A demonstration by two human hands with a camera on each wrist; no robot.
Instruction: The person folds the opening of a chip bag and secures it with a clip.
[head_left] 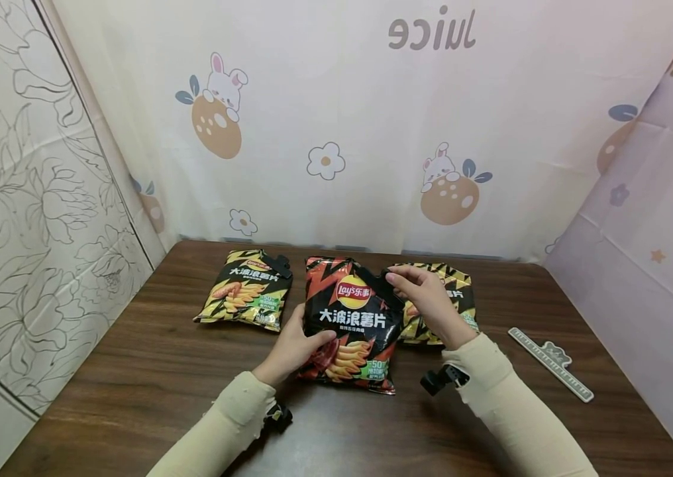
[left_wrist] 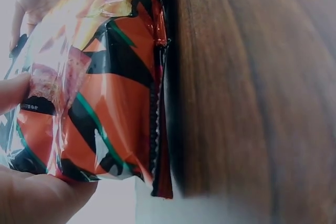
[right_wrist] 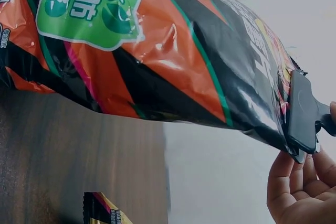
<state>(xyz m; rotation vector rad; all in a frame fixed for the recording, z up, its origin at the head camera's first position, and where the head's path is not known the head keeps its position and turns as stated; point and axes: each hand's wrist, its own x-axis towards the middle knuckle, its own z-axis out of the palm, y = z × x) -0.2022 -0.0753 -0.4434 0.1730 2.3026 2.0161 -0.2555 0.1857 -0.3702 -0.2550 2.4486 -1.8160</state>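
A red and black chip bag (head_left: 351,324) stands tilted up above the table in the head view. My left hand (head_left: 291,348) grips its left side, the thumb lying across the front. A black bag clip (head_left: 379,285) sits across the bag's upper right corner. My right hand (head_left: 426,295) pinches the clip's outer part between thumb and fingers. In the right wrist view the clip (right_wrist: 301,111) spans the bag's top edge, with the right hand's fingers (right_wrist: 283,182) at the bag corner. The left wrist view shows the bag's (left_wrist: 115,87) lower edge close to the tabletop.
A yellow and black chip bag (head_left: 247,291) with its own black clip (head_left: 278,265) lies at the back left. Another yellow and black bag (head_left: 460,295) lies behind my right hand, partly hidden. A pale long clip (head_left: 551,364) rests on the brown table (head_left: 134,397) at right.
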